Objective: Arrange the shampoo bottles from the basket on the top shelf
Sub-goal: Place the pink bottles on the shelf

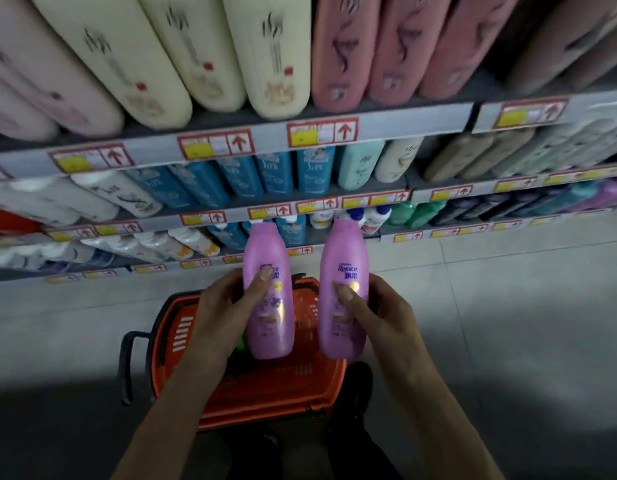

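Note:
I hold two purple shampoo bottles upright above an orange basket (pixel 265 393) that stands on the floor. My left hand (pixel 224 313) grips the left purple bottle (pixel 267 258) around its lower half, thumb across the label. My right hand (pixel 379 317) grips the right purple bottle (pixel 343 251) the same way. Something green (pixel 240 342) shows in the basket behind the left bottle. The top shelf (pixel 386 124) runs across the upper part of the view, filled with large cream bottles (pixel 265 50) and pink bottles (pixel 341 46).
Lower shelves (pixel 300 199) carry blue, white, green and dark bottles, with red and yellow price tags (pixel 321 133) along each edge. The basket has a black handle (pixel 127 362) at its left. Grey tiled floor (pixel 508 306) spreads to the right. My shoes show below the basket.

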`<action>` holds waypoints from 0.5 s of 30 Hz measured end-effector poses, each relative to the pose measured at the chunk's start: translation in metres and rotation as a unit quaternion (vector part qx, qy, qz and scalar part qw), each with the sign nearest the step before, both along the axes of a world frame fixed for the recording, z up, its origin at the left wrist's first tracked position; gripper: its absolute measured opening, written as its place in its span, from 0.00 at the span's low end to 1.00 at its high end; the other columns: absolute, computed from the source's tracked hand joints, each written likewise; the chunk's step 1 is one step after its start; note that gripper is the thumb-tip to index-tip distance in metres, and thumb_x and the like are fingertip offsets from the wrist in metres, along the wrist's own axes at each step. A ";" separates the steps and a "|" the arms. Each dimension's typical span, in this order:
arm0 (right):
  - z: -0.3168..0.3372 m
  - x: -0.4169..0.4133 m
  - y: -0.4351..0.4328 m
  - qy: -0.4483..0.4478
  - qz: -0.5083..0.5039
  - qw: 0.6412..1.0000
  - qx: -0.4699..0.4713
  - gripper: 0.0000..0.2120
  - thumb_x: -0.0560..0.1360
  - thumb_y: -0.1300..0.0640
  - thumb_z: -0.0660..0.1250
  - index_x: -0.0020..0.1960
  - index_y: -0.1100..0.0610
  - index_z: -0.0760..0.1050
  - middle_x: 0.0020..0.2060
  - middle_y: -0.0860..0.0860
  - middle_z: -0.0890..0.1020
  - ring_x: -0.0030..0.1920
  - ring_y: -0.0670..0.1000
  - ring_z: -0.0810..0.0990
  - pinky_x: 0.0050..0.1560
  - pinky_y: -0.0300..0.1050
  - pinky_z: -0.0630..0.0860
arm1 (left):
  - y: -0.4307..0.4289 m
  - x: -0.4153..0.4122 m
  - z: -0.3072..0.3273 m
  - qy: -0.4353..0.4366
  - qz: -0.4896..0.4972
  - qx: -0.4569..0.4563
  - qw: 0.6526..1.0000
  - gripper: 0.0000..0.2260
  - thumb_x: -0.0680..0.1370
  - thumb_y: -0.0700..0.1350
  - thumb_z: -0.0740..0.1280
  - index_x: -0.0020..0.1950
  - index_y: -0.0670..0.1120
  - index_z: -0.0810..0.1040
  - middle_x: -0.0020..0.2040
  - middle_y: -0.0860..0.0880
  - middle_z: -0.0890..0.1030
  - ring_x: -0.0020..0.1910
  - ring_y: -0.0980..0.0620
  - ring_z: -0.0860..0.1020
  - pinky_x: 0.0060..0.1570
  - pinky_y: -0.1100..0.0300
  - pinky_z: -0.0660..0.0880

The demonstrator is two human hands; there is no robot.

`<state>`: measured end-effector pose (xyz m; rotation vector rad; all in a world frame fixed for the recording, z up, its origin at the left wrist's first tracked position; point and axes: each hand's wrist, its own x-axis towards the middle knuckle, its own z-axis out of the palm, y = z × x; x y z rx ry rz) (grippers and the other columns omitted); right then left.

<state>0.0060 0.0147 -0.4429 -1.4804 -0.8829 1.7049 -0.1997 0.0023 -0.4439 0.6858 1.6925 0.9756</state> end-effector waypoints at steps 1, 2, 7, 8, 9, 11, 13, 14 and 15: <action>0.014 0.007 0.001 0.006 -0.004 1.000 0.006 0.09 0.73 0.52 0.74 0.51 0.53 0.83 0.45 0.54 0.86 0.43 0.51 0.85 0.40 0.40 0.80 | 0.003 0.005 0.015 0.001 -0.001 0.004 1.000 0.05 0.71 0.57 0.72 0.42 0.57 0.85 0.44 0.55 0.87 0.44 0.59 0.84 0.45 0.61 0.79; 0.035 0.015 0.003 0.010 -0.011 1.000 0.011 0.08 0.73 0.54 0.73 0.51 0.54 0.83 0.44 0.54 0.86 0.42 0.49 0.85 0.39 0.38 0.79 | 0.006 0.014 0.036 -0.001 0.001 0.005 1.000 0.05 0.73 0.54 0.72 0.43 0.55 0.85 0.45 0.53 0.87 0.45 0.56 0.84 0.48 0.57 0.80; 0.123 0.043 0.013 0.019 -0.042 0.997 0.069 0.07 0.74 0.58 0.72 0.52 0.57 0.82 0.45 0.55 0.86 0.43 0.48 0.82 0.41 0.38 0.78 | 0.019 0.045 0.132 -0.001 -0.036 0.065 0.997 0.15 0.72 0.56 0.71 0.49 0.47 0.84 0.46 0.45 0.86 0.46 0.50 0.85 0.42 0.57 0.79; 0.142 0.048 0.015 0.026 -0.047 0.995 0.080 0.07 0.74 0.59 0.72 0.52 0.58 0.82 0.44 0.54 0.86 0.43 0.47 0.81 0.41 0.37 0.77 | 0.021 0.050 0.152 0.005 -0.048 0.077 0.996 0.16 0.71 0.57 0.71 0.49 0.46 0.84 0.45 0.44 0.86 0.45 0.49 0.84 0.44 0.56 0.78; 0.156 0.050 0.017 0.033 -0.050 0.994 0.093 0.06 0.75 0.60 0.72 0.51 0.58 0.81 0.42 0.53 0.85 0.42 0.47 0.81 0.40 0.36 0.76 | 0.022 0.053 0.167 0.006 -0.060 0.087 0.994 0.17 0.72 0.57 0.71 0.49 0.45 0.84 0.45 0.43 0.85 0.45 0.48 0.84 0.44 0.56 0.78; 0.189 0.057 0.020 0.040 -0.051 0.991 0.119 0.05 0.75 0.61 0.71 0.50 0.58 0.82 0.42 0.52 0.86 0.42 0.47 0.81 0.41 0.36 0.77 | 0.027 0.061 0.200 0.004 -0.077 0.107 0.991 0.15 0.73 0.58 0.71 0.49 0.48 0.84 0.45 0.45 0.86 0.46 0.49 0.85 0.45 0.56 0.80; 0.216 0.061 0.022 0.050 -0.049 0.988 0.136 0.07 0.75 0.60 0.71 0.53 0.56 0.82 0.46 0.53 0.86 0.44 0.47 0.82 0.43 0.36 0.78 | 0.032 0.066 0.229 0.013 -0.091 0.131 0.987 0.14 0.72 0.61 0.72 0.48 0.51 0.84 0.44 0.49 0.86 0.44 0.55 0.84 0.42 0.62 0.79; 0.230 0.064 0.023 0.055 -0.045 0.987 0.144 0.08 0.75 0.60 0.71 0.54 0.56 0.82 0.47 0.53 0.87 0.45 0.46 0.83 0.44 0.36 0.78 | 0.034 0.069 0.243 0.019 -0.093 0.144 0.985 0.17 0.71 0.63 0.74 0.48 0.51 0.84 0.42 0.50 0.86 0.42 0.56 0.83 0.41 0.64 0.78; 0.244 0.067 0.024 0.061 -0.042 0.985 0.153 0.09 0.75 0.60 0.71 0.55 0.56 0.82 0.48 0.52 0.87 0.46 0.47 0.83 0.45 0.37 0.78 | 0.037 0.071 0.258 0.027 -0.094 0.154 0.983 0.19 0.70 0.65 0.73 0.48 0.50 0.84 0.42 0.51 0.86 0.42 0.56 0.83 0.40 0.64 0.78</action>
